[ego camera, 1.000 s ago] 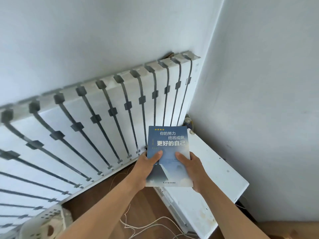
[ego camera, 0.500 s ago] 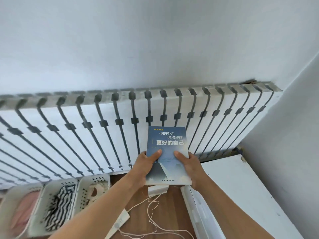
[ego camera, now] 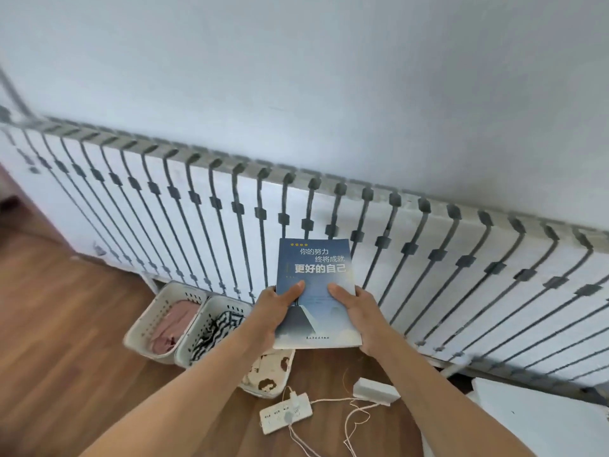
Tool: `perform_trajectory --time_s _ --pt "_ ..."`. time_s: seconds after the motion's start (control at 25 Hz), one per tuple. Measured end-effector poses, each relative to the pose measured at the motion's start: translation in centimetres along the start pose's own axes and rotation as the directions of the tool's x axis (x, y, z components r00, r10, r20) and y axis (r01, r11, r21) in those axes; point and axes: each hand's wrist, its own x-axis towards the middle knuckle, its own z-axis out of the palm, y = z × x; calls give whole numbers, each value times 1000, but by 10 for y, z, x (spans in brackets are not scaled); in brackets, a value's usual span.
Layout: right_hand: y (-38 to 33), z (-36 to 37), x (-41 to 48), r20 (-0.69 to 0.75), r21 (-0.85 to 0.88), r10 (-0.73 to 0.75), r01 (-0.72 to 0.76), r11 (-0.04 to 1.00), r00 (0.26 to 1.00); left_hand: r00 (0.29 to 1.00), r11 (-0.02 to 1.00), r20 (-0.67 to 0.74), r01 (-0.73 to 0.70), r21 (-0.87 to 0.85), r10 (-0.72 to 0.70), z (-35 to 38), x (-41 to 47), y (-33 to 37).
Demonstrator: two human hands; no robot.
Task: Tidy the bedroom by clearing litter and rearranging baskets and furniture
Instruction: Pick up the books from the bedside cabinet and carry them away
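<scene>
Floor [ego camera: 66, 324] with baskets [ego camera: 184, 324] by the wall [ego camera: 296, 77]
Left hand [ego camera: 273, 311] and right hand [ego camera: 359, 315] grip the book [ego camera: 316, 291]'s sides; baskets lower-left, probably nearer left.

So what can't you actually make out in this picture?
Head view:
- Third basket: mostly hidden by the left forearm and the book.
- Left hand and right hand: fingers behind the book, only thumbs show.
- White furniture: cut off at the lower right edge.
- Slatted bed frame: far left end blurred.
- Book's small print: too small to read.
</scene>
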Motion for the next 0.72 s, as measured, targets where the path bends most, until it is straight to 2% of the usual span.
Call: perform_trajectory --time_s 0.32,0.72 --pt "16 157 5 278 -194 50 5 981 959 968 975 -249 -92 -204 39 -148 -38 20" --pt "29 302 19 554 -347 158 54 936 818 848 932 -529 -171 -321 -27 -270 -55 27"
